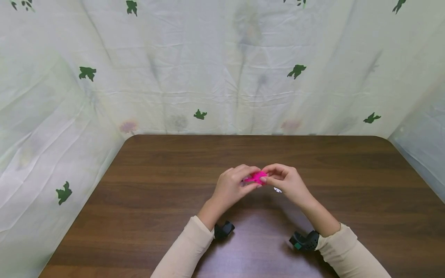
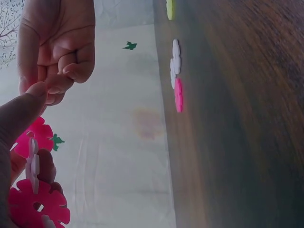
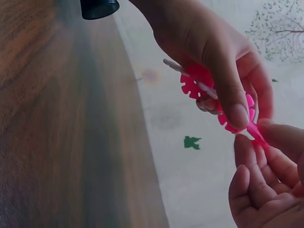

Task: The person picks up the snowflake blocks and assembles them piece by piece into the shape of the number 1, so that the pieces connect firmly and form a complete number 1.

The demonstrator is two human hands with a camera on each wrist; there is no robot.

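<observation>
My left hand (image 1: pixel 232 183) grips a small chain of notched plastic discs, bright pink (image 2: pixel 38 204) with a white disc (image 2: pixel 32 166) slotted edge-on between them. Facing it, my right hand (image 1: pixel 288 183) pinches a pink disc (image 3: pixel 258 134) between thumb and fingertips, right at the edge of the pink disc (image 3: pixel 228 118) under the left thumb. In the head view the fingers cover much of the pink discs (image 1: pixel 258 177). Both hands are raised over the table. Whether the two pink discs are slotted together I cannot tell.
On the brown wooden table (image 1: pixel 156 200), a white disc (image 1: pixel 277 190) shows just below the right hand. The left wrist view has white discs (image 2: pixel 176 57), a pink disc (image 2: pixel 178 95) and a yellow-green disc (image 2: pixel 170 8). A pale cloth (image 1: pixel 208 77) with green leaf shapes hangs behind.
</observation>
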